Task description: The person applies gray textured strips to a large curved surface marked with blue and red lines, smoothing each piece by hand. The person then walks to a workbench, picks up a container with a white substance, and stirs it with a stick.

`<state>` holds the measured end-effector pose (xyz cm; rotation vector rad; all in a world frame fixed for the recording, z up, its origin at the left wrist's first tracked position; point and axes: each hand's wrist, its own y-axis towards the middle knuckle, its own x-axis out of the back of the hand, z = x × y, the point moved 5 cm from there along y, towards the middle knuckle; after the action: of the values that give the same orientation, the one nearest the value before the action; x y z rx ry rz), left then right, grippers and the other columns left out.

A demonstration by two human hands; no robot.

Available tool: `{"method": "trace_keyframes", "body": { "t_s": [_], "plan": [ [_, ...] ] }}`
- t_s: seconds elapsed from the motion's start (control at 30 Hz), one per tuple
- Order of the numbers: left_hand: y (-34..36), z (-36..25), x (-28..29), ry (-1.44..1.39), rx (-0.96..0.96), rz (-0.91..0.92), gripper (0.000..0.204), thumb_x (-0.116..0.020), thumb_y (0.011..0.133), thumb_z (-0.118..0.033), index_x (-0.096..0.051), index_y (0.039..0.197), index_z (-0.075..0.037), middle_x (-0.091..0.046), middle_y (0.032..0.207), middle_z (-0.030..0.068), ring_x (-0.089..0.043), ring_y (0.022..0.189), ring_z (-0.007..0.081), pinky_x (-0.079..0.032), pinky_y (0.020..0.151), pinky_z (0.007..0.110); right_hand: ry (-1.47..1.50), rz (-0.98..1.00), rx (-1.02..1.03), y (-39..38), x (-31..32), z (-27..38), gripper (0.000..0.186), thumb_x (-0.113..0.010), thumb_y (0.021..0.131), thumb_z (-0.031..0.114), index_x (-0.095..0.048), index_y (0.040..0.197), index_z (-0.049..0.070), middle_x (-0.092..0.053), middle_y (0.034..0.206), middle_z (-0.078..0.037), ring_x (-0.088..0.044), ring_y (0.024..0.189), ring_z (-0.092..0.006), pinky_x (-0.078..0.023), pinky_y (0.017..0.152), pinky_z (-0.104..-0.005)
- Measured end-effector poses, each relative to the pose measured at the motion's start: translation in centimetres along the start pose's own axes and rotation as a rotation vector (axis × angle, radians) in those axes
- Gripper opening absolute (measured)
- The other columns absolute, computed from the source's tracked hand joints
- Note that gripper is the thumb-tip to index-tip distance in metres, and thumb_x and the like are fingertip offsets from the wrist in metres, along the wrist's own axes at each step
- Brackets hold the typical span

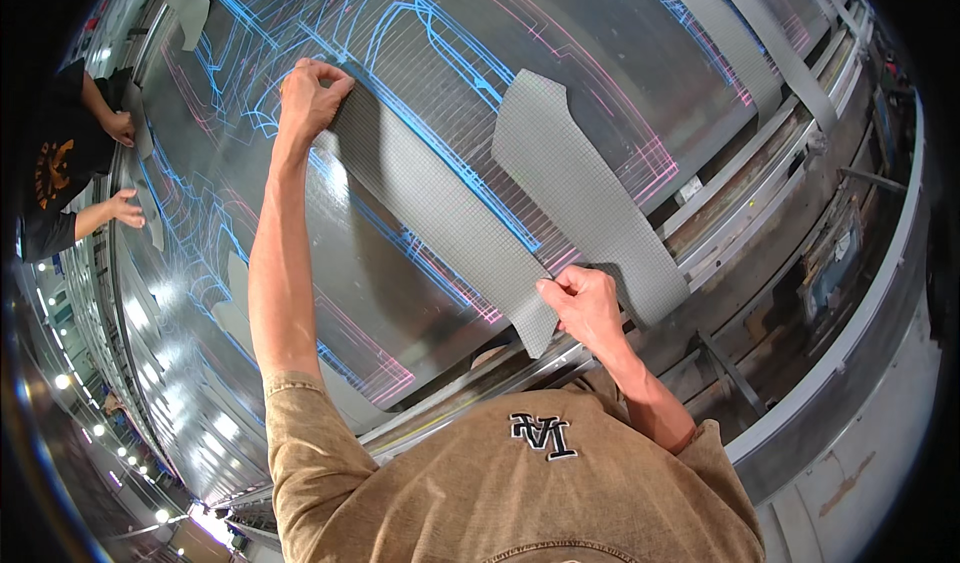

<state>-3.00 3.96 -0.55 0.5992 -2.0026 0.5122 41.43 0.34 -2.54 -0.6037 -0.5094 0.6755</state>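
Observation:
Between my two hands stretches a long grey checked fabric piece [430,203], over a dark glossy board [650,68] covered with blue and pink lines. My left hand [315,93] pinches its far end, and a shadow lies under that end. At the near corner, by the board's front edge, my right hand [582,305] pinches the same piece between thumb and fingers. Just to the right lies a second grey fabric piece [575,178] with an angled far end; its near end hangs over the edge, close to my right hand.
Further grey strips [715,28] lie over the board at the far right. A metal rail [780,178] runs along the near edge. At the left, another person's hands [122,211] are beside small grey pieces [148,208]. A curved metal bar [850,363] rims the right side.

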Motion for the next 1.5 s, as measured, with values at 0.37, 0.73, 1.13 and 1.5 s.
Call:
{"method": "trace_keyframes", "body": {
  "t_s": [0.37, 0.73, 1.13, 1.5],
  "plan": [
    [-0.1, 0.4, -0.2, 0.046, -0.004, 0.020, 0.022, -0.074, 0.079, -0.022, -0.075, 0.089, -0.003, -0.063, 0.106, 0.0081, -0.062, 0.099, 0.0237, -0.048, 0.087, 0.038, -0.012, -0.001, -0.023, -0.3, -0.1, 0.2, 0.032, -0.073, 0.083, 0.018, -0.060, 0.063, -0.003, -0.054, 0.048, -0.006, -0.051, 0.040, -0.0113, -0.043, 0.043, -0.0308],
    [-0.2, -0.3, 0.0, 0.023, -0.045, -0.025, 0.020, -0.075, 0.075, -0.021, -0.076, 0.084, -0.003, -0.063, 0.100, 0.0127, -0.060, 0.098, 0.0288, -0.046, 0.088, 0.040, 0.015, -0.011, -0.030, 0.0, -0.1, 0.7, 0.033, -0.073, 0.082, 0.015, -0.058, 0.061, -0.004, -0.055, 0.049, -0.006, -0.052, 0.041, -0.0097, -0.043, 0.039, -0.0296],
    [-0.4, 0.0, -0.2, -0.038, 0.015, -0.016, 0.018, -0.075, 0.074, -0.019, -0.075, 0.082, -0.003, -0.060, 0.108, 0.0134, -0.056, 0.105, 0.0305, -0.046, 0.092, 0.041, 0.022, -0.004, 0.005, 0.1, -0.1, 0.4, 0.032, -0.073, 0.084, 0.014, -0.057, 0.061, -0.002, -0.054, 0.051, -0.003, -0.051, 0.040, -0.0076, -0.043, 0.035, -0.0250],
    [-0.5, -0.9, 0.4, 0.005, -0.037, -0.050, 0.017, -0.073, 0.073, -0.017, -0.075, 0.081, -0.002, -0.069, 0.081, 0.0161, -0.066, 0.083, 0.0299, -0.050, 0.082, 0.042, 0.034, -0.004, 0.000, 0.0, 0.0, 1.0, 0.032, -0.073, 0.083, 0.012, -0.057, 0.061, -0.005, -0.053, 0.049, -0.005, -0.050, 0.042, -0.0071, -0.043, 0.037, -0.0278]
  ]
}}
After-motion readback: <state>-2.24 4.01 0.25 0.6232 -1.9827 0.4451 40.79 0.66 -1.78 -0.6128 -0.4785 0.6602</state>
